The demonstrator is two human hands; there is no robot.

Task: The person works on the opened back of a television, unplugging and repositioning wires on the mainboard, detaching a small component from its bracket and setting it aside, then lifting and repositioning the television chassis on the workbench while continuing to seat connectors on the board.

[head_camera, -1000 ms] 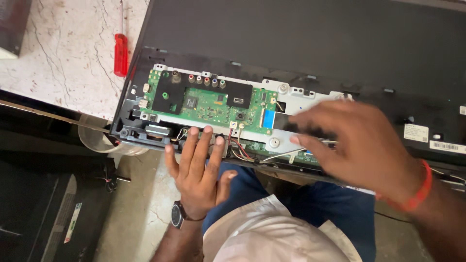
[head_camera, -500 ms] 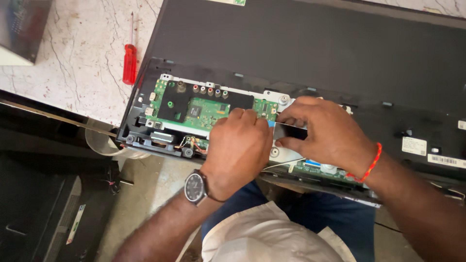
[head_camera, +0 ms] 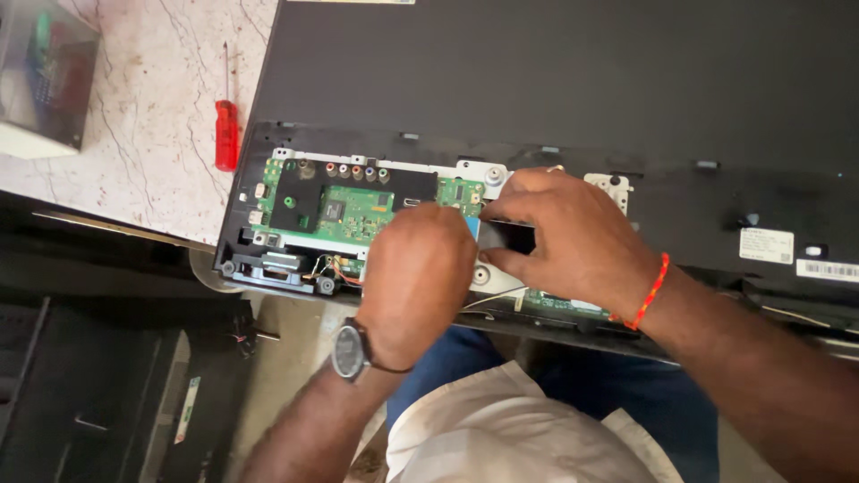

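A large black flat-screen set [head_camera: 555, 80] lies face down with its lower cover off, which exposes a green circuit board [head_camera: 353, 213] on a silver metal plate [head_camera: 474, 170]. My left hand [head_camera: 416, 277], a watch on its wrist, rests knuckles-up over the board's right end; its curled fingertips are hidden at a blue connector. My right hand [head_camera: 577, 241], with a red thread on the wrist, pinches a flat dark cable [head_camera: 508, 235] just right of the left hand's fingertips. The two hands almost touch there.
A red-handled screwdriver [head_camera: 226, 134] lies on the marble counter [head_camera: 134, 152] left of the set. A clear box [head_camera: 45, 80] stands at the top left. Dark furniture and floor lie below the counter edge. White labels [head_camera: 766, 244] sit on the set's right side.
My left hand rose from the set's front edge, fingers spread, onto the board and curled. My right hand drew left and closed on the flat cable.
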